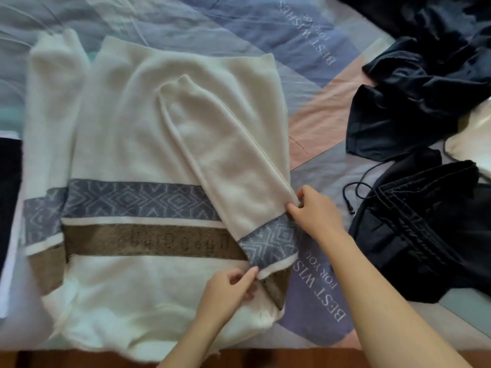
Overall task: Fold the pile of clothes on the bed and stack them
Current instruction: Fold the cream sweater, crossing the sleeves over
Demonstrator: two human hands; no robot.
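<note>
Here a cream sweater (127,134) lies spread flat on the bed sheet (313,144), banded across the chest with a grey diamond pattern and a brown stripe. Its right-side sleeve (220,155) is folded diagonally inward over the body, cuff pointing toward the far hem, while the other sleeve (50,128) lies stretched out along the left edge. The right hand (316,213) pinches the outer edge of the folded sleeve just above its grey band, fingers curled around the knit. The left hand (231,288) grips the sleeve lower down, near the white stripe and brown band by the shoulder, with thumb and fingers closed on the fabric. To the right, well apart from the sweater, a heap of black clothes (425,88) lies crumpled, with black drawstring trousers (425,229) nearer the person. At the far left edge sits a folded stack (8,208) of dark and white cloth.
</note>
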